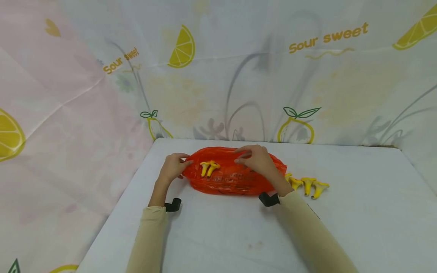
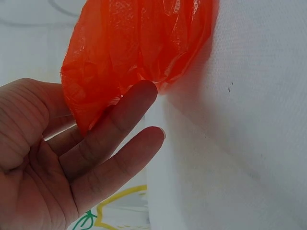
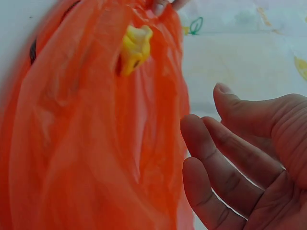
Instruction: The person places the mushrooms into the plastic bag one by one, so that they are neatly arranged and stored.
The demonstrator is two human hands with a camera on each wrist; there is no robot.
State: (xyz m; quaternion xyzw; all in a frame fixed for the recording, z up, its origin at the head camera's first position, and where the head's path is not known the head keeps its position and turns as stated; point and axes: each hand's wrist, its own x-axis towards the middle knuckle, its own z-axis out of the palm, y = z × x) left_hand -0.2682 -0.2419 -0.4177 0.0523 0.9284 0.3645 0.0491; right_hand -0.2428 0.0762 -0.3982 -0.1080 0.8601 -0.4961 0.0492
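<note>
A red plastic bag [image 1: 235,185] lies across the white table with its mouth spread. Two yellow trumpet-shaped mushrooms [image 1: 213,167] sit at the bag's mouth, toward its left end. At that end my left hand [image 1: 172,167] pinches the edge of the plastic between thumb and fingers; the left wrist view shows its other fingers [image 2: 136,143] extended below the bag. My right hand [image 1: 259,161] hovers over the right part of the bag, holding nothing. Seen from the right wrist, its fingers [image 3: 199,136] are loosely bent beside the red plastic.
More yellow mushrooms [image 1: 319,189] lie on the table [image 1: 218,231] just right of the bag, partly behind my right wrist. A cloth printed with lemons [image 1: 182,47] hangs behind the table and along its left side.
</note>
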